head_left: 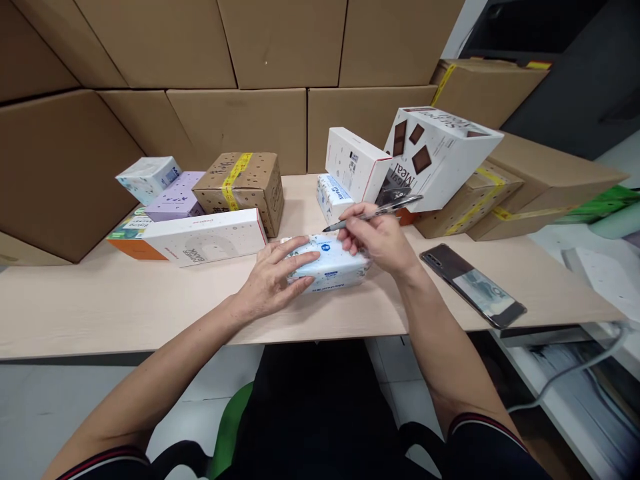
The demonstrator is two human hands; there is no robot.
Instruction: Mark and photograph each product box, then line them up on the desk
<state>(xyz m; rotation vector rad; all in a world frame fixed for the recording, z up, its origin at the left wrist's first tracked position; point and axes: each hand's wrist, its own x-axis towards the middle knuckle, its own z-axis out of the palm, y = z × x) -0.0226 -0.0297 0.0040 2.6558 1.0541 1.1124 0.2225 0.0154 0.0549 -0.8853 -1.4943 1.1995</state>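
Observation:
A white and light-blue tissue pack (330, 267) lies on the table in front of me. Spread over its left end, the fingers of my left hand (280, 270) rest on the top. My right hand (373, 233) grips a marker pen (397, 203) with a dark tip and a clear barrel. The pen's tip is just above or at the pack's far edge; I cannot tell whether it touches. Some lower fingers of my right hand are against the pack's right end. Just behind stands a second tissue pack (334, 198).
On the left sit a power bank box (215, 237), a purple box (173, 197), a brown carton (240, 190) and another tissue pack (149, 177). To the right are a large meal box (440, 157), a white box (356, 160) and a phone (475, 287). Cardboard boxes (240, 127) wall the back.

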